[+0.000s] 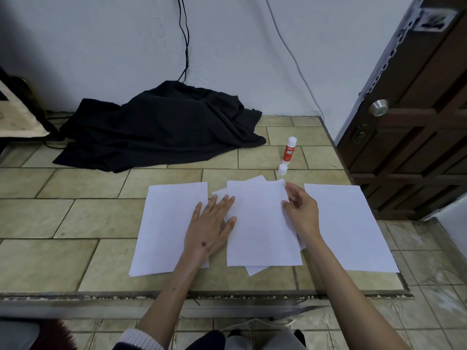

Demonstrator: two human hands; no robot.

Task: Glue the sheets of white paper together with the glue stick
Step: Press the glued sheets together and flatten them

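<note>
Three groups of white sheets: left sheet point(164, 223), middle stack point(260, 228), right sheet point(348, 226); left hand point(211, 228) flat, fingers spread; right hand point(300, 210) pinches the stack's edge; one glue stick point(289, 150), one cap point(282, 170).

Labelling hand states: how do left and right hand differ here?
The left hand lies flat, fingers straight, pressing the left edge of the middle paper stack. The right hand has curled fingers pinching that stack's top sheet at its right edge. Left is palm-down; right is turned sideways. Both touch the same stack.
</note>
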